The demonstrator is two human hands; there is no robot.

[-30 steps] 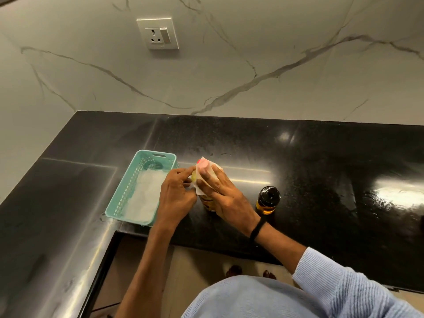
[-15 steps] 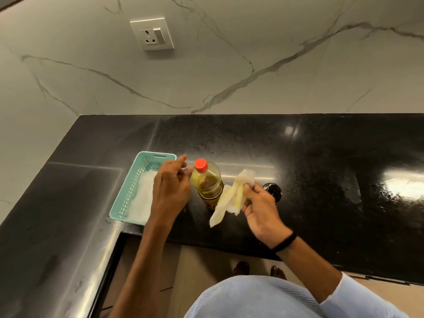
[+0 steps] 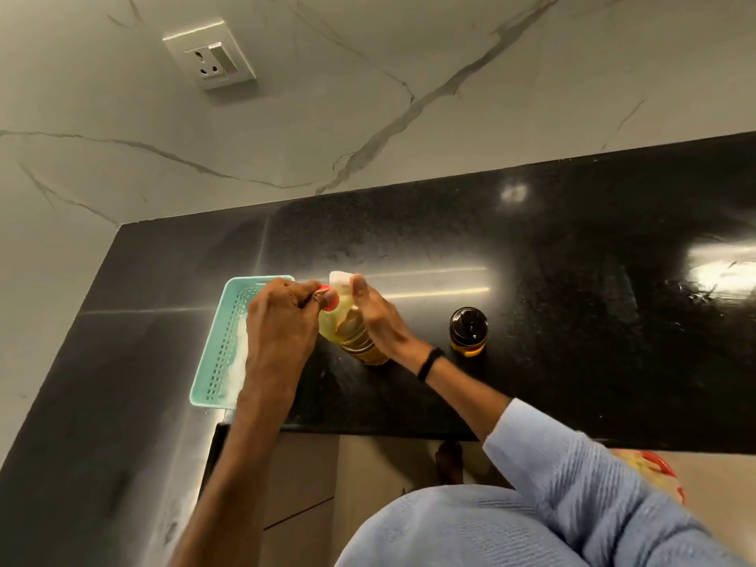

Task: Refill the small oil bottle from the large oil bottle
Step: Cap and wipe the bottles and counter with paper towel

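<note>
The large oil bottle (image 3: 352,333), clear plastic with yellow oil and a red cap (image 3: 328,299), stands on the black counter (image 3: 572,321). My left hand (image 3: 282,321) pinches the red cap. My right hand (image 3: 378,317) presses a white tissue (image 3: 340,279) against the far side of the bottle's shoulder, its fingers curled round tissue and bottle. The small oil bottle (image 3: 468,331), dark with a black cap and a little amber oil at its base, stands apart to the right, untouched.
A teal plastic basket (image 3: 229,341) with white tissue inside sits left of the large bottle, near the counter's front edge. A wall socket (image 3: 209,55) is on the marble wall behind. Bare counter stretches to the right.
My right hand has brought the tissue from the front of the bottle up against its far shoulder. My left hand has moved onto the red cap. The camera has tilted.
</note>
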